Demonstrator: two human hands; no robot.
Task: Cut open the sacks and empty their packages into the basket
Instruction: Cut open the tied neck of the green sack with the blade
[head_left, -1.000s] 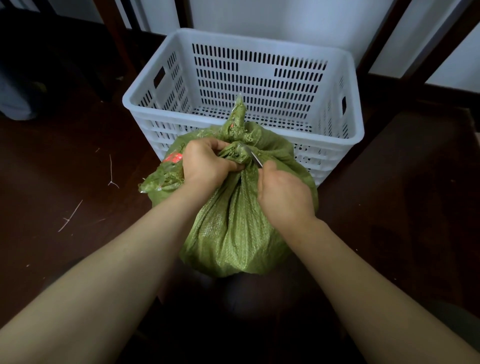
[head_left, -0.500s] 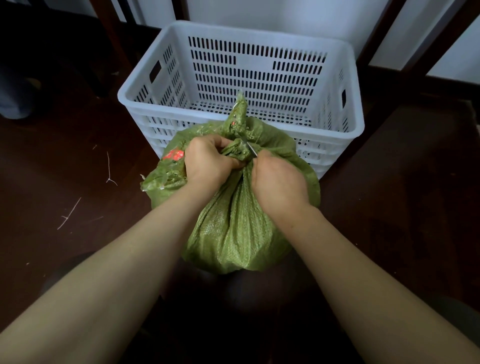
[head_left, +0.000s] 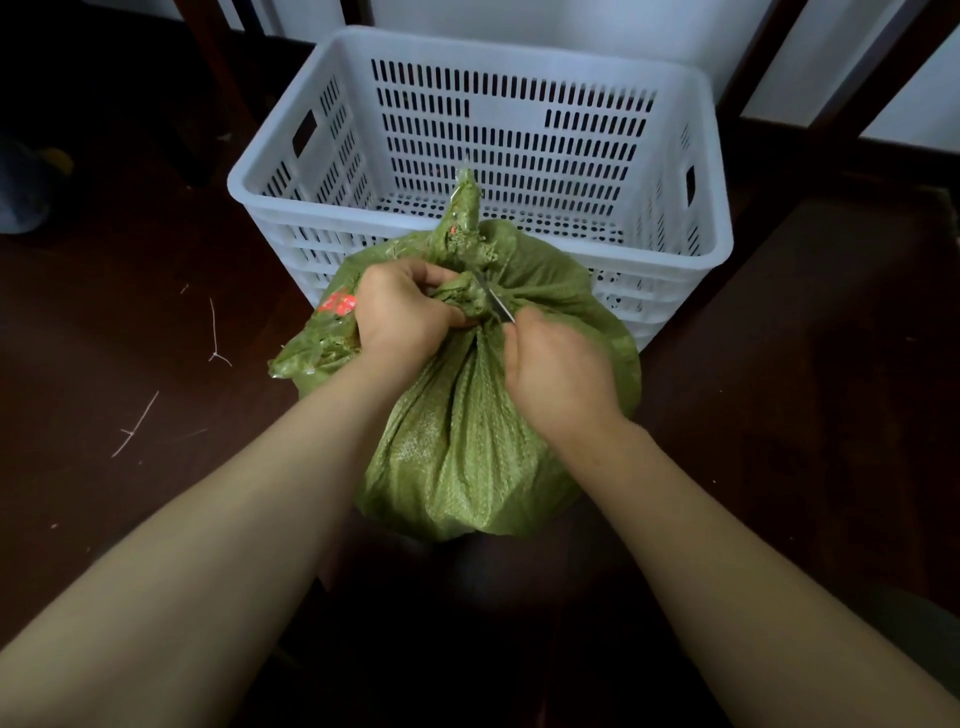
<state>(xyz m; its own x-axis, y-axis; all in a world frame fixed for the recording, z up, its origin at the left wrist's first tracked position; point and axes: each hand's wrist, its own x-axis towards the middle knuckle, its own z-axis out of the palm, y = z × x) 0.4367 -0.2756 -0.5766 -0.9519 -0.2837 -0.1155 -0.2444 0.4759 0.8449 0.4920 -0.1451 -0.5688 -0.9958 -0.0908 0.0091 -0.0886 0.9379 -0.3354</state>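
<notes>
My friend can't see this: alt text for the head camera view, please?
A left hand grips the bunched neck of a green woven sack while the right hand holds a small blade against it. A white slotted basket stands behind, on a dark floor.

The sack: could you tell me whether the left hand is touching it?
Touching: the head view shows the left hand gripping the sack at its bunched neck.

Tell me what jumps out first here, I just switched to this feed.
A bulging green sack fills the centre, on the dark floor. The left hand grips its bunched neck while the right hand holds a small blade to it. Right behind it stands a white slotted basket.
</notes>
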